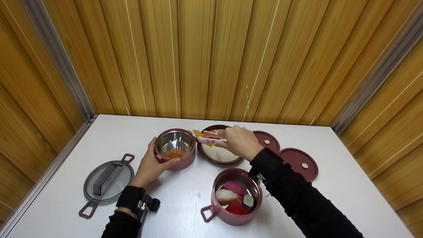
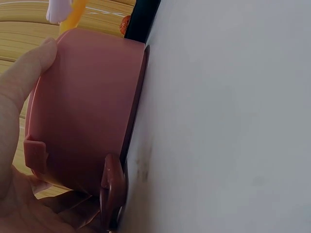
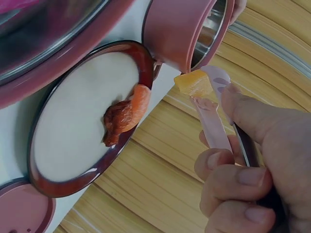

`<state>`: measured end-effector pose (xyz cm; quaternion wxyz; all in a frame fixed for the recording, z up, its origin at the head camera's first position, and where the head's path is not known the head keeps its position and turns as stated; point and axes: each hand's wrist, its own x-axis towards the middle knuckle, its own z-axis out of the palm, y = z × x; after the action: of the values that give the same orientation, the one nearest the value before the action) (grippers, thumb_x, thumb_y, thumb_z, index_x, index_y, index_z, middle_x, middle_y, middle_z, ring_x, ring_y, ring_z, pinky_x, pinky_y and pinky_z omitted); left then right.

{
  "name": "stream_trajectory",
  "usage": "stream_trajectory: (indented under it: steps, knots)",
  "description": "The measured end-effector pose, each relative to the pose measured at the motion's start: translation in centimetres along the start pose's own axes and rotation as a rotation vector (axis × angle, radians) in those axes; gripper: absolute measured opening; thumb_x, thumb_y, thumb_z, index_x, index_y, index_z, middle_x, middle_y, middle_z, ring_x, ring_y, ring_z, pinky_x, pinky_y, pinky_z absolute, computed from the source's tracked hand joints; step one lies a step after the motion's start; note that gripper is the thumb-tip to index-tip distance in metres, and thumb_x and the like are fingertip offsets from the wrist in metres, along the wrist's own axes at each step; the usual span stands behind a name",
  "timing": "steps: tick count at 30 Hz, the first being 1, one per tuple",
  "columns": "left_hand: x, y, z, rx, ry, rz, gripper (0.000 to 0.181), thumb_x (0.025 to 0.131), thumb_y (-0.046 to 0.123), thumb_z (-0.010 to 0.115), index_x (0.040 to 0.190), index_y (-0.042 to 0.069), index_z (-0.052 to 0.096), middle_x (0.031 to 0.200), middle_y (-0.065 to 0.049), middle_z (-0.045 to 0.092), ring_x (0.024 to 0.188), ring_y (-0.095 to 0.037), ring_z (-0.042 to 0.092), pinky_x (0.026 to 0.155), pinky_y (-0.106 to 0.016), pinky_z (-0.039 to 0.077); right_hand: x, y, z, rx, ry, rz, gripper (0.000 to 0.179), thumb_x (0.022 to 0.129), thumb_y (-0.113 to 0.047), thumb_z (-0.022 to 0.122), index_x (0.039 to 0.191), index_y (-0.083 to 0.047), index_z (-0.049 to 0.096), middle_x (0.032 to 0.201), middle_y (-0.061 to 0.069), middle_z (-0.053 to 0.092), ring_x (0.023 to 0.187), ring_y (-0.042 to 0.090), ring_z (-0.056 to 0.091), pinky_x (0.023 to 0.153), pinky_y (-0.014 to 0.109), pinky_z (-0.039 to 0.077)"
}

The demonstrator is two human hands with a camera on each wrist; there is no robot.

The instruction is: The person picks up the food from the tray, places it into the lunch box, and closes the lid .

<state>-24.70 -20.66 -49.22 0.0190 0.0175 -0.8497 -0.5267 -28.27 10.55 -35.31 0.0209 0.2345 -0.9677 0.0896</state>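
Note:
My left hand (image 1: 153, 167) grips a small pink metal-lined bowl (image 1: 183, 162), thumb at its near rim and fingers round its far left side. An orange-brown food piece (image 1: 174, 153) lies inside it. My right hand (image 1: 241, 140) holds a pair of small tongs (image 3: 214, 124) with pale pink and lilac paw-shaped tips. Between those tips is a yellow chunk of food (image 3: 193, 83), close to the bowl's right rim. Just beneath the tongs stands a plate (image 1: 219, 154) with a dark red rim, carrying an orange piece (image 3: 141, 104) and a browned piece (image 3: 117, 121).
A larger pink pot (image 1: 228, 216) with a side handle stands at the front, holding several colourful food pieces. A glass lid (image 1: 124, 181) with a grey handle lies at the left. Two dark red round lids (image 1: 294, 160) lie behind my right forearm. A wood-patterned wall (image 1: 211, 59) closes the back.

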Motion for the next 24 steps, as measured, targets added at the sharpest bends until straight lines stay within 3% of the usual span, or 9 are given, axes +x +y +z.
stream_trajectory:
  steps: [4, 10, 19, 22, 24]
  knots:
    - [0.1, 0.0, 0.1, 0.003, 0.003, 0.007, 0.133, 0.088, 0.051, 0.092, 0.178, 0.007, 0.005, 0.182, -0.025, 0.024, 0.169, -0.046, 0.026, 0.137, -0.063, 0.026, 0.6, -0.7, 0.0, 0.013, -0.009, 0.005, 0.038, 0.103, -0.045, 0.078, 0.135, -0.025, 0.081, 0.114, 0.011, 0.084, 0.086, 0.028, 0.071, 0.069, 0.047, 0.054]
    - [0.2, 0.1, 0.3, 0.009, 0.01, 0.003, 0.132, 0.088, 0.052, 0.092, 0.178, 0.008, 0.006, 0.182, -0.025, 0.024, 0.169, -0.047, 0.026, 0.137, -0.064, 0.025, 1.4, -1.8, 0.6, 0.03, 0.012, -0.029, 0.025, 0.103, -0.043, 0.079, 0.11, -0.019, 0.083, 0.09, 0.003, 0.076, 0.076, 0.021, 0.058, 0.066, 0.041, 0.045]
    - [0.0, 0.3, 0.3, 0.015, 0.007, -0.001, 0.132, 0.089, 0.053, 0.091, 0.178, 0.008, 0.006, 0.182, -0.025, 0.025, 0.169, -0.046, 0.027, 0.137, -0.062, 0.025, 2.1, -4.0, 2.2, 0.007, 0.081, -0.072, 0.031, 0.103, -0.041, 0.079, 0.09, -0.014, 0.073, 0.074, -0.002, 0.054, 0.07, 0.02, 0.053, 0.062, 0.039, 0.039]
    - [-0.1, 0.3, 0.3, 0.014, 0.008, 0.002, 0.132, 0.089, 0.053, 0.091, 0.178, 0.008, 0.006, 0.182, -0.025, 0.025, 0.169, -0.046, 0.027, 0.137, -0.062, 0.026, 2.4, -4.8, 2.8, 0.006, 0.086, -0.072, 0.034, 0.103, -0.04, 0.079, 0.086, -0.012, 0.069, 0.073, 0.001, 0.056, 0.07, 0.022, 0.055, 0.062, 0.04, 0.042]
    - [-0.2, 0.3, 0.3, 0.017, 0.009, 0.01, 0.131, 0.089, 0.053, 0.091, 0.178, 0.007, 0.007, 0.182, -0.025, 0.025, 0.169, -0.046, 0.028, 0.137, -0.063, 0.027, 2.6, -5.2, 3.2, 0.016, 0.083, -0.064, 0.031, 0.103, -0.039, 0.079, 0.089, -0.013, 0.072, 0.077, 0.004, 0.066, 0.073, 0.025, 0.063, 0.063, 0.044, 0.049]
